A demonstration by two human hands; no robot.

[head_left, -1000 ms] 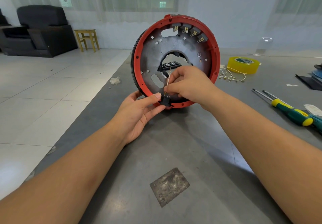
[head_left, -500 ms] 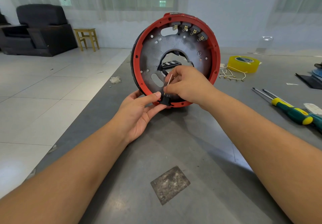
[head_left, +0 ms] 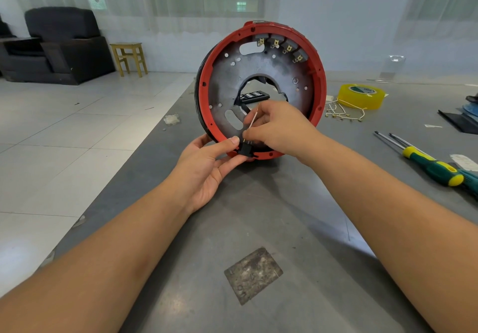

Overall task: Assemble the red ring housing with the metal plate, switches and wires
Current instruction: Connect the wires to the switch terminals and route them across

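Observation:
The red ring housing [head_left: 319, 74] stands on edge on the grey table, its open side facing me. A grey metal plate [head_left: 282, 74] with a central hole sits inside it, and several small switches [head_left: 280, 48] line its upper rim. At the housing's bottom edge my left hand [head_left: 209, 162] pinches a small black switch [head_left: 245, 149] between thumb and forefinger. My right hand [head_left: 276, 128] pinches a thin pale wire [head_left: 253, 119] whose lower end meets the switch's terminals.
A yellow tape roll [head_left: 360, 96] and a bundle of loose wires [head_left: 344, 114] lie right of the housing. Screwdrivers with green and yellow handles [head_left: 429, 165] rest at the right. A metal patch [head_left: 253, 274] is set into the table [head_left: 284, 216] near me; its left edge drops to tiled floor.
My right hand has shifted slightly, tilting the wire over the switch terminals. The housing and my left hand stay put.

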